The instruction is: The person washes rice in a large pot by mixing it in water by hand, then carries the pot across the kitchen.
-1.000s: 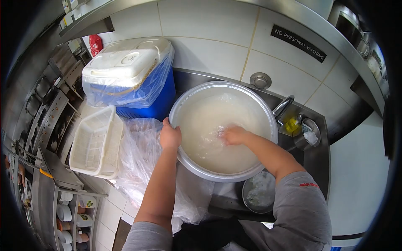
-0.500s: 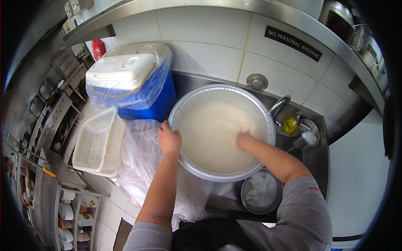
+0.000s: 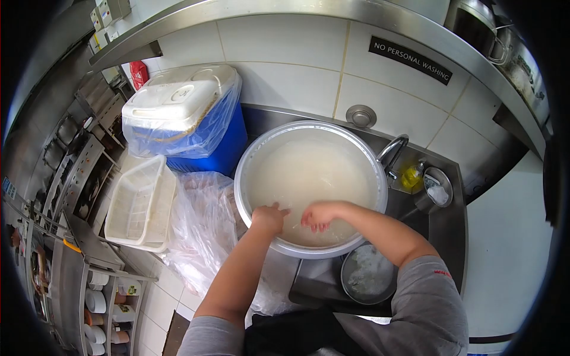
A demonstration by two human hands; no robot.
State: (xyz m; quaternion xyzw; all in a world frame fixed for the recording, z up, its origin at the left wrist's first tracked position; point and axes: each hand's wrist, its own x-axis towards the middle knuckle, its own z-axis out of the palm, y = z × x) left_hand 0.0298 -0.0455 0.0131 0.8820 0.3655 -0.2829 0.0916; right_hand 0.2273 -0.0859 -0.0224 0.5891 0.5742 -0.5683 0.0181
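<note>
Left hand [image 3: 269, 219] released the round, upward-facing pot [image 3: 311, 126] at nine o'clock, grip splayed, empty. Right hand [image 3: 319, 215] rose, half-curled, contents unclear.

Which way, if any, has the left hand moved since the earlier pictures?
Yes. Against the tap, the left hand has moved rightward and lower in view, from the left rim of the pot to over its near-left part.

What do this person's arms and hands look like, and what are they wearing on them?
Both the left hand and right hand are bare, with no gloves or wristwear visible. The left sleeve and right sleeve are plain grey cloth, leaving the forearms uncovered. Small red lettering marks the right one, too small to read.
</note>
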